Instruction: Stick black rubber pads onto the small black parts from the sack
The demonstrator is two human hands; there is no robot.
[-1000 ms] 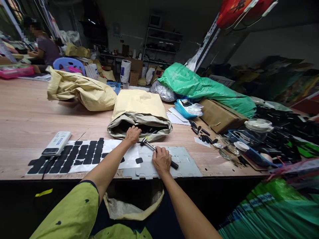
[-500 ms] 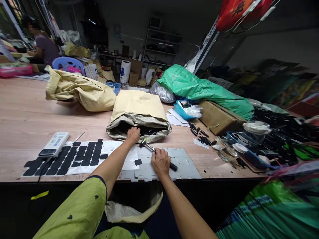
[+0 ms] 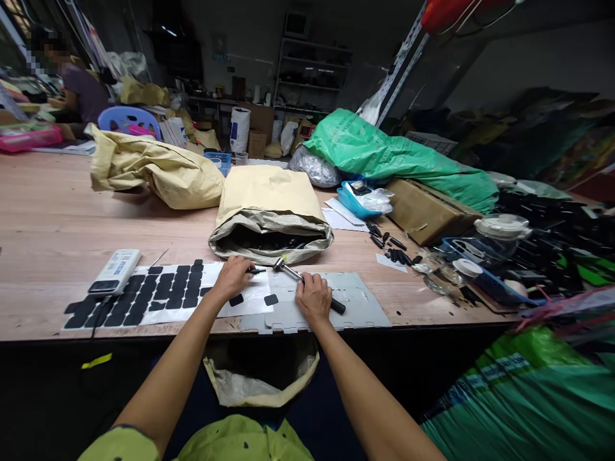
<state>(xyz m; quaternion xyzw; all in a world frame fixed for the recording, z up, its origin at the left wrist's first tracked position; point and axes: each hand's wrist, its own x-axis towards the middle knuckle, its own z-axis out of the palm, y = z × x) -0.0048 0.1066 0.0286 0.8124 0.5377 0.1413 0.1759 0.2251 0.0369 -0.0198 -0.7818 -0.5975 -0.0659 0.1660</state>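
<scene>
My left hand (image 3: 234, 276) is closed on a slim black part (image 3: 256, 271) that juts out to the right of the fingertips. It is above the white sheet (image 3: 254, 305), in front of the open mouth of a tan sack (image 3: 269, 192) with dark pieces inside. My right hand (image 3: 313, 296) grips a hammer (image 3: 291, 271), its metal head pointing toward the sack and its black handle end showing below the hand. Under that hand lies a grey flat board (image 3: 358, 301). Rows of black rounded patches (image 3: 139, 294) cover the left of the sheet.
A white device with a display (image 3: 115, 272) lies on the left. Behind are another tan sack (image 3: 158, 173), a green bag (image 3: 384, 150) and a cardboard box (image 3: 427, 211). Loose black parts (image 3: 396, 253) lie to the right. An open sack (image 3: 262, 384) hangs below the table edge. Someone sits far left.
My left hand has come out of the tan sack's mouth, moving left and toward me, with a slim black part in it. My right hand still holds the hammer in about the same place.
</scene>
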